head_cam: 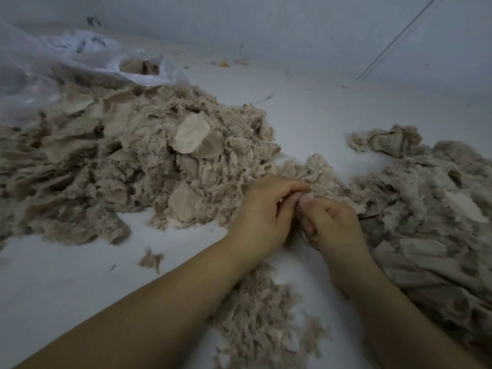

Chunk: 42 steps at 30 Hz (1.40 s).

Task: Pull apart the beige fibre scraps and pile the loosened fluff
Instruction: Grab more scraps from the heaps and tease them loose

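Note:
A big heap of beige fibre scraps (138,161), fluffy tufts mixed with flat woven patches, fills the left and middle of the white surface. A second spread of beige scraps (426,209) lies on the right. My left hand (263,217) and my right hand (332,225) meet in the middle, fingers curled, both pinching one small beige scrap (316,182) between them. Loosened fluff (261,315) lies in a low pile under my forearms, near the bottom edge.
A clear plastic bag (66,62) with more beige fibre inside lies at the back left. A small loose tuft (151,259) sits on the white surface (66,288) in front of the big heap. A white wall rises behind, with a thin rod (399,35) leaning at the right.

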Each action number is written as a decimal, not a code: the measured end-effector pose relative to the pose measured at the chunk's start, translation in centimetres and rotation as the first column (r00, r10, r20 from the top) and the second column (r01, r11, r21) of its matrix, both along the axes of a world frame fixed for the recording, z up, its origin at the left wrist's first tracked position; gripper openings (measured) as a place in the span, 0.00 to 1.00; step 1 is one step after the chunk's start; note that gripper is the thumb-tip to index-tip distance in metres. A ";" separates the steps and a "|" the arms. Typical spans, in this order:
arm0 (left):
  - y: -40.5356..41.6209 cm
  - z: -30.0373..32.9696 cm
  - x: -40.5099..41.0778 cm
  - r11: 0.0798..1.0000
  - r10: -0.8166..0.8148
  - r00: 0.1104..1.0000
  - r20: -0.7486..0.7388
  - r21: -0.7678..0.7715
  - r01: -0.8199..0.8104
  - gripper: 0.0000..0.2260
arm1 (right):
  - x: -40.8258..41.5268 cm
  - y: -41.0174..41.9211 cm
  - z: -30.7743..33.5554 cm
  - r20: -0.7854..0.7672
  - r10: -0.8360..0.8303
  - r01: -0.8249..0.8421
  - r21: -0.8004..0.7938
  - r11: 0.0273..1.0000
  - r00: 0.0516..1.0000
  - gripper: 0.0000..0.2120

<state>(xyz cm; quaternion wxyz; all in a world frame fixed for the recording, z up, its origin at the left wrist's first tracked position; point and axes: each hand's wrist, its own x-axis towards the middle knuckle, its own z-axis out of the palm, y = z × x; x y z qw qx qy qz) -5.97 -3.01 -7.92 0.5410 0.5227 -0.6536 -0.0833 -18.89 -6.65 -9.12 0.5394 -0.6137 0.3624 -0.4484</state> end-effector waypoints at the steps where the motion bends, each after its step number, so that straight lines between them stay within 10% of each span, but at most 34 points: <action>1: 0.1 0.0 0.0 1.000 -0.027 1.000 0.003 0.006 0.027 0.12 | 0.0 -0.1 0.1 0.022 -0.007 0.006 0.034 0.999 1.000 0.21; 20: -0.2 0.2 0.5 0.953 -0.023 0.825 -0.565 0.236 0.188 0.10 | -0.5 0.2 1.0 0.014 0.077 -0.078 0.178 0.981 0.997 0.18; 42: 0.3 0.3 0.8 0.968 0.008 0.855 -0.518 0.218 0.123 0.06 | -0.2 0.3 0.6 0.026 0.023 -0.026 0.079 0.997 0.999 0.19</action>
